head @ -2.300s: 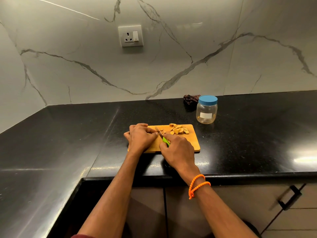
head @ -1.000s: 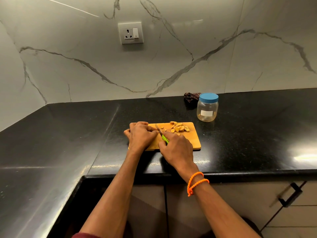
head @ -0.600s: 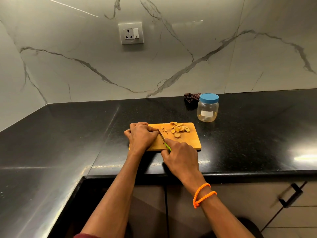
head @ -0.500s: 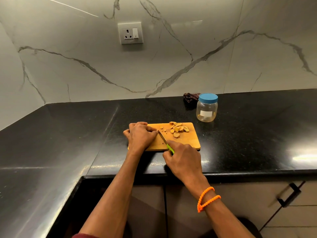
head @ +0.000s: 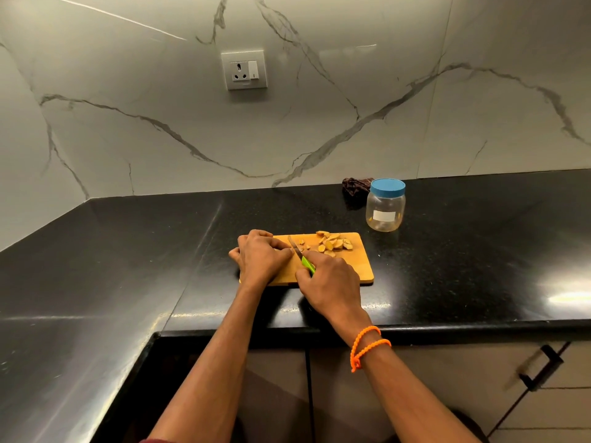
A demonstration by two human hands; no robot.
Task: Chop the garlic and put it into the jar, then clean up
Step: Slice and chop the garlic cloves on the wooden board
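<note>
A wooden cutting board lies on the black counter. Cut garlic pieces are piled at its far right, with a few small bits beside the blade. My left hand is curled over the board's left part, pinning down something hidden under its fingers. My right hand grips a green-handled knife, its blade right next to my left fingertips. A clear jar with a blue lid screwed on stands behind the board to the right.
A dark crumpled cloth lies behind the jar by the marble wall. A wall socket sits above. The counter's front edge runs under my wrists, with cabinet doors and a black handle below.
My right hand slid back toward me with the knife, then came forward again, so the blade is back beside my left fingers. A few more cut bits lie near the blade.
</note>
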